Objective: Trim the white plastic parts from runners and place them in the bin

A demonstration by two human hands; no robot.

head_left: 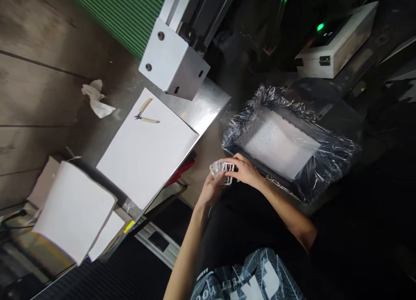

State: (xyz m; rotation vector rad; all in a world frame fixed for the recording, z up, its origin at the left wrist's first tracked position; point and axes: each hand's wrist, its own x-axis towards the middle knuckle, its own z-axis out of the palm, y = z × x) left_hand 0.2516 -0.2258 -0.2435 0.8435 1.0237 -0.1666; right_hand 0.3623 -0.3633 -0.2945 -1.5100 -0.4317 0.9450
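Note:
Both of my hands meet in the middle of the view on a small white plastic frame piece (227,173) with open cells, which has a bit of clear wrap on its left side. My left hand (209,190) grips it from below with curled fingers. My right hand (243,170) holds its upper right side, fingers closed over it. The hands are just in front of a black tray (325,174) lined with crinkled clear plastic, which holds a white sheet (279,146).
A large white sheet (146,157) lies on a metal table with small cutters (144,114) on top. A white metal box (172,61) stands behind it. A crumpled cloth (97,101) lies left. White stacks (73,209) sit lower left. A white device (338,42) with a green light is upper right.

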